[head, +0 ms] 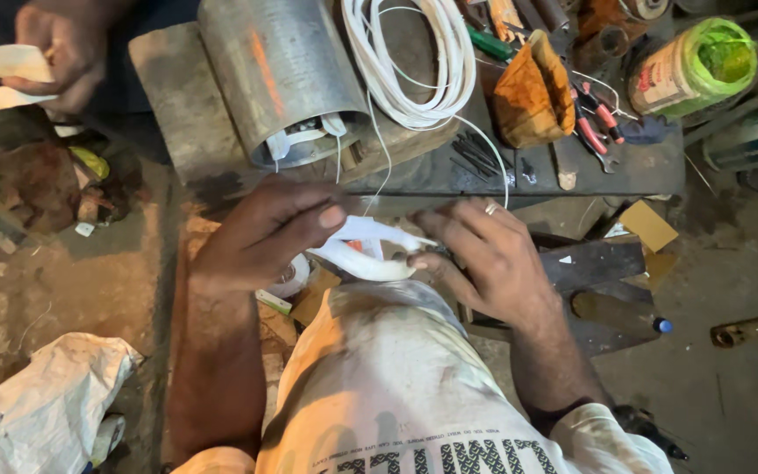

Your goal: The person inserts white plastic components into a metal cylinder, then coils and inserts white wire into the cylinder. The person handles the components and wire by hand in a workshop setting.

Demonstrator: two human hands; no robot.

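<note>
Two hands, left hand (261, 237) and right hand (484, 254), palms down, pinch one white strip (366, 250) below the steel cylinder (282, 75).

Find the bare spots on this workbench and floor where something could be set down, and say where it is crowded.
Bare bench top lies right of the pliers. Open floor lies right of the yellow card. Crowded: around the metal cylinder, white wire coil and orange cloth, and where the left hand and right hand hold a white strip.

Wire coil (414, 61) right of cylinder (287, 75)
</note>
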